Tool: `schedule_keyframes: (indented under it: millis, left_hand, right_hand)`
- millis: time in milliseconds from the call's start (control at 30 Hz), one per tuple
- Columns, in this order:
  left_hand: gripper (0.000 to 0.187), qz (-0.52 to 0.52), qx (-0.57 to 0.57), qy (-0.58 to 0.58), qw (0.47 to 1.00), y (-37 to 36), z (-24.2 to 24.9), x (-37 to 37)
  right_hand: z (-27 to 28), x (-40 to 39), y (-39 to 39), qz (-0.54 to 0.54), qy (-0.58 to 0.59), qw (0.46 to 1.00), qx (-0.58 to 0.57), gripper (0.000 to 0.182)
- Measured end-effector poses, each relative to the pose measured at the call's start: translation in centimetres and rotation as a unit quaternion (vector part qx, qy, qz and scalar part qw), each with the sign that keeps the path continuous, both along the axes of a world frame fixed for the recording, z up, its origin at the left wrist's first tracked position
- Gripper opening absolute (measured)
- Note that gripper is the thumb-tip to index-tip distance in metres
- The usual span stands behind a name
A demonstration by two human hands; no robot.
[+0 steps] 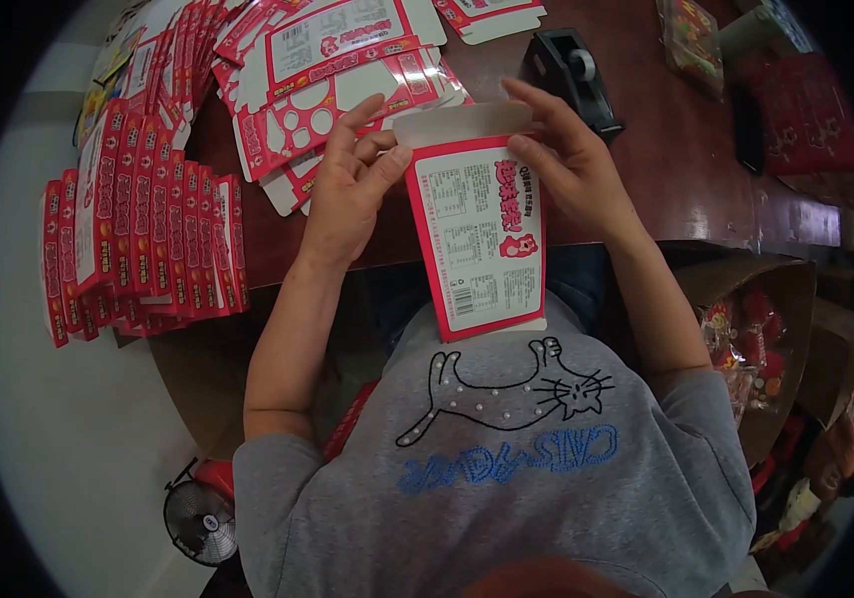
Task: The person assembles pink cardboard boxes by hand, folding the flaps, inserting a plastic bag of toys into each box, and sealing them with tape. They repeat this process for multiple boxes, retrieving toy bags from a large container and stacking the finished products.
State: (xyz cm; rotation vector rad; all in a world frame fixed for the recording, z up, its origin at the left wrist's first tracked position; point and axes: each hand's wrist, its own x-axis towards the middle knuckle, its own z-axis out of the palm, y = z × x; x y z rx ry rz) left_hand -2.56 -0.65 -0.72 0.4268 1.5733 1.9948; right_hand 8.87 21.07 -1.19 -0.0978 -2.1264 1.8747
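Note:
A flat red-and-white printed carton (482, 234) tilts toward my body at the table's front edge, its text panel facing up. At its far end a plain pale flap (457, 124) stands raised. My left hand (352, 184) grips the upper left corner, thumb at the edge, with some fingers hidden behind. On the opposite corner my right hand (569, 159) has its thumb on the printed face and its index finger stretched up beside the flap. The carton's lower end reaches my grey shirt, where a small pale edge shows.
Folded cartons (143, 219) stand in a packed row at the left. Flat unfolded cartons (337, 50) pile up beyond my hands. A black tape dispenser (571, 80) sits behind my right hand. Right of me, a cardboard box (781, 344) holds wrapped goods; a fan (201, 518) is lower left.

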Motion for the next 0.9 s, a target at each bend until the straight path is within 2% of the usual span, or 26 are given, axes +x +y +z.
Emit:
schedule_keyframes:
  millis: [67, 133, 200, 267, 367, 500, 533, 567, 633, 767, 833, 867, 900]
  left_hand:
    - [0.027, -0.022, -0.056, 0.0, 0.998, -0.4, -0.6, -0.2]
    - [0.025, -0.023, -0.084, -0.006, 0.996, -0.1, 0.4, 0.0]
    - [0.023, -0.025, -0.114, -0.012, 0.993, 0.4, 1.0, 0.4]
    - [0.024, -0.015, -0.176, 0.142, 0.974, 1.0, 1.0, 0.7]
    - [0.026, 0.001, -0.16, 0.151, 0.975, 1.8, 1.6, 0.4]
    - [0.025, -0.076, -0.186, 0.144, 0.969, 1.8, 3.2, 0.1]
    - [0.023, -0.09, -0.14, 0.117, 0.979, 1.6, 3.4, 0.6]
    - [0.02, -0.111, -0.09, 0.088, 0.986, 1.7, 3.6, 1.1]
    - [0.02, -0.135, -0.118, 0.106, 0.978, 2.0, 3.8, 1.3]
    - [0.014, -0.166, -0.124, 0.156, 0.966, 3.1, 2.6, 0.5]
    - [0.01, -0.167, -0.124, 0.141, 0.968, 4.0, 2.7, 0.9]
    - [0.01, -0.192, -0.119, 0.141, 0.964, 4.4, 2.8, 0.7]
    - [0.009, -0.2, -0.126, 0.149, 0.96, 4.6, 2.9, 0.3]
  right_hand:
    - [0.0, 0.0, -0.1, -0.054, 0.04, 0.996, -0.06, 0.028]
    - [-0.2, 0.3, 1.1, 0.035, -0.035, 0.999, 0.017, 0.031]
    - [0.1, -0.1, 1.2, 0.031, -0.059, 0.998, 0.001, 0.031]
    - [0.7, -0.3, 0.9, 0.026, -0.082, 0.996, -0.014, 0.032]
    - [1.7, -0.5, 0.6, -0.042, -0.103, 0.994, -0.024, 0.031]
    - [1.7, 0.6, 2.3, 0.011, -0.109, 0.993, -0.03, 0.027]
    - [1.6, 1.2, 2.8, 0.04, -0.108, 0.993, -0.038, 0.024]
    - [1.5, 1.7, 3.0, 0.021, -0.107, 0.993, -0.041, 0.024]
    - [1.5, 2.9, 3.2, 0.05, -0.067, 0.995, -0.047, 0.025]
    - [2.0, 5.6, 4.3, 0.015, -0.049, 0.998, 0.041, 0.029]
    - [2.9, 7.6, 5.2, 0.042, -0.092, 0.994, 0.051, 0.032]
    - [2.5, 8.8, 5.3, 0.017, -0.096, 0.994, 0.049, 0.032]
    - [1.8, 9.7, 5.0, -0.055, -0.016, 0.984, 0.168, 0.037]
